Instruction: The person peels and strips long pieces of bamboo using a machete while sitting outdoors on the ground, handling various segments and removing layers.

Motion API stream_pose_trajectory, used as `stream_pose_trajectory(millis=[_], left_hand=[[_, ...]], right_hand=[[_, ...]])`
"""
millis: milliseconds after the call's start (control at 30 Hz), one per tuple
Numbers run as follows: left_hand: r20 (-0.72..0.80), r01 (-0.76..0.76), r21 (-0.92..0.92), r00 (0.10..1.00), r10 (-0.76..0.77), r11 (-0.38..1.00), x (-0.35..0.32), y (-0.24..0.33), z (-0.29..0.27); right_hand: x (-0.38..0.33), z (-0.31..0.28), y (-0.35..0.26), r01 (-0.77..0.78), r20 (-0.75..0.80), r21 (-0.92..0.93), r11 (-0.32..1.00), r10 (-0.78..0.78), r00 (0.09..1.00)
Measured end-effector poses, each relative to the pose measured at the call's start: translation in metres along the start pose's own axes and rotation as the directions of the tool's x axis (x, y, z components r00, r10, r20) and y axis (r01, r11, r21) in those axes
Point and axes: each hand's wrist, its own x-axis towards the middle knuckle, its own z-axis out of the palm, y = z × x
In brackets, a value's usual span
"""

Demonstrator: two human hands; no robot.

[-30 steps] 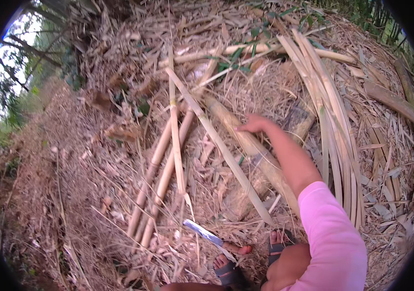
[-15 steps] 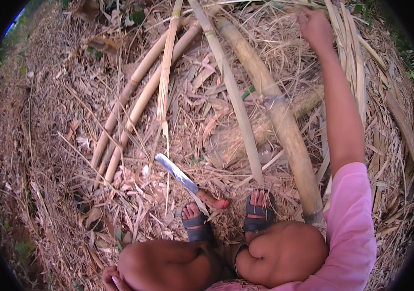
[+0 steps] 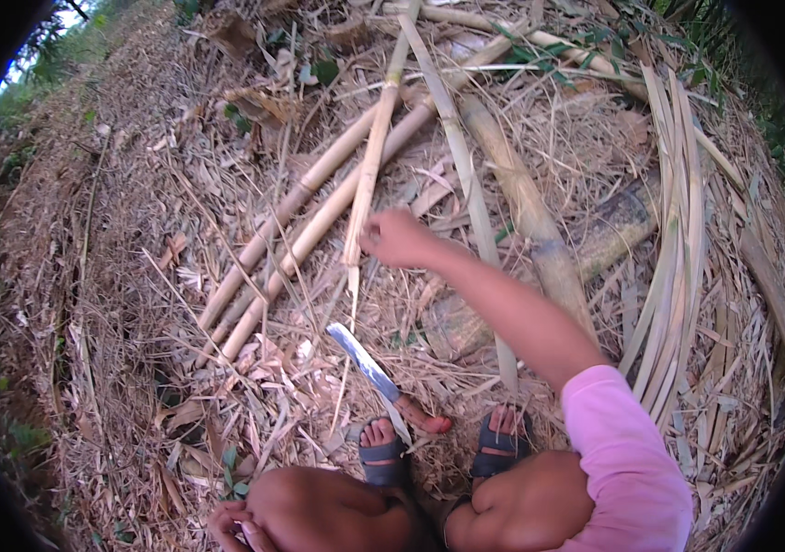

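My right hand is at the lower end of a pale bamboo piece split into narrow slats. Its fingers are loosely bent and partly apart, at the edge of the piece; whether they touch it I cannot tell. My left hand rests beside my left knee at the bottom edge, fingers loosely bent, with nothing seen in it. A long knife with a brown, red-ended handle lies in front of my feet, blade pointing up and left. A thin pale sliver hangs from the split piece's lower end.
Two round bamboo poles slant at the left. A flat bamboo length and a thick bamboo pole run toward my right foot, the pole crossing a log. Long split strips lie at the right. Dry leaves cover the ground.
My right hand has left the strips at the far right and come left and nearer, to the split bamboo piece. The view has shifted a little; my left hand stays by the knee.
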Motion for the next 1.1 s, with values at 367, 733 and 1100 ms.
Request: stream_pose_trajectory(millis=[367, 733, 1100], left_hand=[[-0.028, 0.001, -0.025, 1.0, -0.002, 1.0, -0.008, 0.004, 0.001], [-0.006, 0.033, -0.01, 0.999, -0.033, 0.999, -0.003, -0.002, 0.007], [0.013, 0.016, -0.026, 1.0, -0.015, 1.0, -0.005, -0.004, 0.012]], right_hand=[[0.096, 0.125, 0.073, -0.545, -0.157, 0.365, 0.754, 0.628, 0.762], [0.056, 0.108, 0.064, -0.425, 0.208, 0.762, 0.489, 0.437, 0.875], [0.034, 0.102, 0.048, -0.363, 0.13, 0.735, 0.573, 0.406, 0.904]])
